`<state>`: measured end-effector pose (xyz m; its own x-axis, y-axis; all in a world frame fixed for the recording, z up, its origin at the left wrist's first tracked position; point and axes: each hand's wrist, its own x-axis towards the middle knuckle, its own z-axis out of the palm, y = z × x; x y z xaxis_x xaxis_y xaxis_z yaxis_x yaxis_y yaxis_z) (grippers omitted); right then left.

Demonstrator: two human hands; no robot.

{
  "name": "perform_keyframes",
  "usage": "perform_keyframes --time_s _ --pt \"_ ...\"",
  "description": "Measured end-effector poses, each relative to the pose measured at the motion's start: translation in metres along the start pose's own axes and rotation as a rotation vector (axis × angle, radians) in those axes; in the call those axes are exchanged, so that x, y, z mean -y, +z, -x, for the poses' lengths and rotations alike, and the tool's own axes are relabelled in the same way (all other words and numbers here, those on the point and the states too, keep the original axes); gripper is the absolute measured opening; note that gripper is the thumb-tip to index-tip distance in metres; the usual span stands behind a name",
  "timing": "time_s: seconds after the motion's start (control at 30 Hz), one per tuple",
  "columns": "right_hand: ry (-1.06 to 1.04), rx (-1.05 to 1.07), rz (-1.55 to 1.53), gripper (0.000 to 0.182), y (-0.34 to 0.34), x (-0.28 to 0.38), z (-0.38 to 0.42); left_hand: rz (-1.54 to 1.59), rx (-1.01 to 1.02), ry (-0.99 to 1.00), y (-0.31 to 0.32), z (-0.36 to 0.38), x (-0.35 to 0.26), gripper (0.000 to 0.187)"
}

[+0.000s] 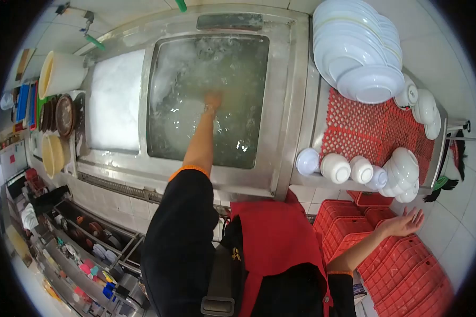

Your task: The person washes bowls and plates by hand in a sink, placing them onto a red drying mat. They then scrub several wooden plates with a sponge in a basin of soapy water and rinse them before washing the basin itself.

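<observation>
My left hand is dipped in the cloudy water of the middle sink basin. Its fingers are blurred under the surface, so whether they hold anything is hidden. Out to the right, my right hand is held palm up with its fingers apart and nothing in it. It is above the stacked red plastic crates, below a pile of white bowls at the counter's edge. On the red perforated mat stands a large stack of white plates.
White foam fills the left basin. Further left are a cream bucket, a yellowish container and brown round dishes. Several white cups line the mat's near edge. Shelves with utensils stand at lower left.
</observation>
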<state>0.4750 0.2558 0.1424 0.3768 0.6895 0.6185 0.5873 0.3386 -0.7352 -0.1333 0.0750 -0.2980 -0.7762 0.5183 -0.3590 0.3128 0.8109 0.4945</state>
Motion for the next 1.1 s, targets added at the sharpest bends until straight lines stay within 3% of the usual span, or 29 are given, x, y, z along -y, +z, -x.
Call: perform_keyframes --time_s 0.07,0.2,0.27,0.4,0.53,0.6,0.7,0.73,0.77,0.83,0.9,1.0,1.1 --pt "0.011 0.017 0.033 0.043 0.002 0.013 0.003 -0.039 0.005 -0.067 0.040 -0.027 0.013 0.048" --pt "0.018 0.085 0.149 0.047 0.022 0.039 0.013 -0.124 0.115 -0.085 0.036 -0.001 -0.003 0.049" --pt "-0.001 0.104 0.136 0.039 0.037 0.056 0.026 -0.136 0.167 -0.071 0.029 -0.002 0.000 0.050" --pt "-0.025 0.201 0.188 0.044 0.055 0.071 0.043 -0.086 0.260 -0.016 0.004 -0.012 0.003 0.051" --pt "0.041 0.269 -0.053 0.039 0.095 0.085 0.074 0.009 0.310 0.010 -0.028 -0.010 -0.013 0.052" --pt "0.073 0.415 -0.069 0.032 0.123 0.093 0.101 0.069 0.309 0.013 -0.044 -0.001 -0.028 0.053" --pt "0.430 0.959 -0.174 0.026 0.174 0.128 0.161 0.184 0.263 0.000 -0.071 0.020 -0.061 0.054" --pt "0.413 1.148 -0.315 0.028 0.187 0.117 0.195 0.234 0.253 -0.021 -0.084 0.028 -0.073 0.054" --pt "0.272 1.353 -0.206 0.033 0.203 0.130 0.224 0.292 0.250 -0.049 -0.098 0.037 -0.084 0.054" --pt "0.184 1.621 -0.201 0.038 0.231 0.159 0.274 0.443 0.254 -0.139 -0.126 0.058 -0.097 0.057" --pt "-0.129 1.574 -0.164 0.042 0.248 0.155 0.333 0.585 0.263 -0.235 -0.149 0.073 -0.100 0.064" --pt "-0.349 1.448 -0.199 0.045 0.262 0.166 0.387 0.681 0.193 -0.103 -0.157 0.085 -0.062 0.069" --pt "-0.518 1.467 -0.167 0.047 0.260 0.184 0.404 0.876 0.248 -0.290 -0.212 0.130 -0.086 0.077"
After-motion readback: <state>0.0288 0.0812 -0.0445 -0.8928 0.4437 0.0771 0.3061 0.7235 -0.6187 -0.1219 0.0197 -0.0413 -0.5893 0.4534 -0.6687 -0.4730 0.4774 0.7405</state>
